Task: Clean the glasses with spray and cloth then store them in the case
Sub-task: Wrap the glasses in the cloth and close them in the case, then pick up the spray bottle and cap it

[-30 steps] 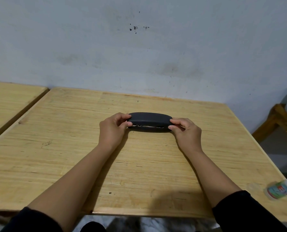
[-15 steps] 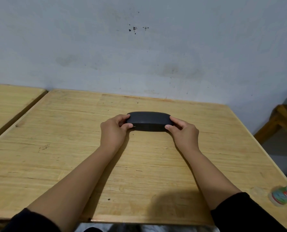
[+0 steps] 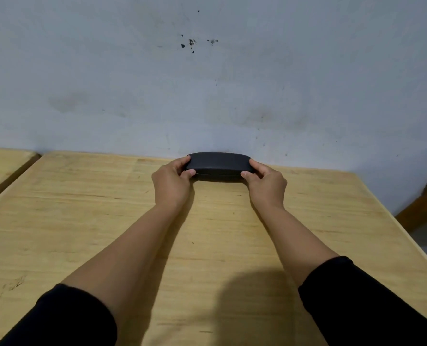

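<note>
Fingers (image 3: 186,163) of both hands clamp dark case (image 3: 217,166) ends; lid gap now shut, case pushed to far worktop (image 3: 82,221) edge. Storing looks finished.

wall (image 3: 207,96) close behind case (image 3: 217,166), bare table (image 3: 82,208) open on both sides

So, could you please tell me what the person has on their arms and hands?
Both hands, left and right, are bare: no gloves, rings or watch show. Each arm wears a plain black sleeve, left and right, pushed up so the forearms are uncovered. No markings or logos are visible.
</note>
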Motion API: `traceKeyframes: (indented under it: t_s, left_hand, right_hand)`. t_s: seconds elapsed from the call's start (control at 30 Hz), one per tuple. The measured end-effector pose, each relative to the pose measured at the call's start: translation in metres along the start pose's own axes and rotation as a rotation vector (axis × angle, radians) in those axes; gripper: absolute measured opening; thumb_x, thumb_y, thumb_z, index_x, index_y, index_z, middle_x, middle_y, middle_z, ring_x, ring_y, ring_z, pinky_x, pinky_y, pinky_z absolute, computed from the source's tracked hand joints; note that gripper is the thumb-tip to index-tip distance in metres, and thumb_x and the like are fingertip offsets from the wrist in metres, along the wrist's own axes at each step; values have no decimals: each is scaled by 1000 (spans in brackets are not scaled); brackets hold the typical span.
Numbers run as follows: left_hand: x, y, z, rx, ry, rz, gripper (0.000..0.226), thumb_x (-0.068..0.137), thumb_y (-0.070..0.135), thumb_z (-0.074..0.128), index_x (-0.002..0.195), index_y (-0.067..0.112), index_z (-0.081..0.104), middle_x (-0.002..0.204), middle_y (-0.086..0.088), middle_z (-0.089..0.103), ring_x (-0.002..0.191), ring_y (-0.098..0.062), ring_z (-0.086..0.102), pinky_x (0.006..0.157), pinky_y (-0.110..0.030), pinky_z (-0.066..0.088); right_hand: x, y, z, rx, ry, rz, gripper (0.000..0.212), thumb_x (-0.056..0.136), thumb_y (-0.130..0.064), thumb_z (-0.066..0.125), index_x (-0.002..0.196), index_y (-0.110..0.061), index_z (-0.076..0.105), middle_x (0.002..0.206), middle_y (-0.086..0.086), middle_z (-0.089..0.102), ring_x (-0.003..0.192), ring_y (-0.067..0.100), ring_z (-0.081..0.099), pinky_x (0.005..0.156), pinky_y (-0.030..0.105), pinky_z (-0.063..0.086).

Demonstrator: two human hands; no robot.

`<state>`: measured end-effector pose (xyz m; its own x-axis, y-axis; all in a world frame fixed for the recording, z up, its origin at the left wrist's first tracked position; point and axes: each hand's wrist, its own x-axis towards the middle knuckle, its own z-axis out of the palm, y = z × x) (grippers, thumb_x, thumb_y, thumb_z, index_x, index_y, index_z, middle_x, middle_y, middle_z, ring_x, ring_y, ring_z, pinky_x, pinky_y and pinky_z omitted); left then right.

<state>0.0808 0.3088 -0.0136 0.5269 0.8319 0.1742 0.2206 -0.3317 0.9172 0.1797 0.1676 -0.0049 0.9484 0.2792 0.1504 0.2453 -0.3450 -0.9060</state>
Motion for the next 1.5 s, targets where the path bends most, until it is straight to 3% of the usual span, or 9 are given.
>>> traceKeyframes:
  t_s: [0.17, 0.3, 0.43, 0.53, 0.67, 0.77, 0.9, 1.23, 1.5]
  left_hand:
    - [14, -5, 8, 36, -28, 6, 36, 85, 9, 62, 121, 13, 58, 120, -5, 64, 110, -12, 57, 86, -1, 26]
    - [18, -8, 7, 65, -41, 19, 37, 85, 10, 62, 122, 14, 58, 119, -5, 64, 110, -12, 57, 91, -7, 29]
    - [14, -1, 3, 174, -81, 56, 40, 88, 15, 58, 128, 17, 52, 121, -6, 62, 113, -17, 55, 93, -15, 31]
    - [5, 4, -2, 343, -126, 130, 39, 91, 17, 53, 129, 13, 47, 119, -8, 60, 110, -24, 53, 86, -21, 35]
    - [-12, 8, -11, 613, -213, 156, 47, 90, 30, 52, 132, 12, 38, 131, -9, 47, 115, -24, 48, 93, -35, 42]
    - [-32, 17, -21, 778, -264, 179, 56, 92, 35, 48, 137, 6, 30, 138, -12, 39, 125, -26, 40, 100, -37, 40]
    - [-58, 33, -36, 842, -228, 251, 55, 92, 37, 48, 135, 7, 31, 135, -12, 42, 121, -24, 43, 96, -34, 45]
    - [-127, 80, -56, 738, -154, 495, 57, 92, 38, 47, 136, 6, 28, 134, -11, 41, 127, -23, 34, 100, -32, 36]
    - [-206, 89, -38, 619, -210, 565, 59, 92, 40, 47, 138, 9, 27, 139, -10, 37, 130, -23, 33, 97, -33, 39]
  right_hand:
    - [14, 9, 9, -65, -2, 5, 42, 87, -16, 66, 127, -14, 58, 127, 4, 63, 112, 10, 57, 88, 14, 37]
    - [18, 13, 11, -107, -5, -26, 42, 87, -17, 66, 128, -14, 58, 126, 4, 63, 101, 3, 52, 88, 16, 38]
    - [17, 15, 6, -318, -102, -146, 46, 93, -21, 58, 137, -14, 47, 136, 5, 55, 121, 16, 51, 95, 18, 33]
    - [10, 17, 1, -568, -208, -230, 58, 95, -29, 51, 146, -16, 28, 147, 6, 41, 132, 20, 39, 108, 33, 36]
    - [-10, 8, -13, -841, -280, -245, 67, 98, -36, 42, 150, -11, 9, 158, 8, 15, 145, 22, 13, 116, 35, 18]
    - [-28, -2, -26, -913, -266, -223, 65, 98, -38, 40, 149, -9, 13, 158, 8, 17, 145, 22, 14, 116, 35, 18]
    - [-56, -20, -46, -944, -205, -253, 59, 99, -39, 36, 147, -7, 22, 154, 9, 26, 143, 22, 20, 115, 33, 21]
    - [-119, -44, -112, -884, -87, -325, 59, 99, -38, 37, 147, -6, 25, 154, 8, 27, 145, 20, 16, 113, 31, 24]
    - [-196, -21, -171, -770, 54, -343, 55, 96, -35, 45, 141, -5, 35, 148, 9, 37, 140, 21, 27, 107, 33, 32]
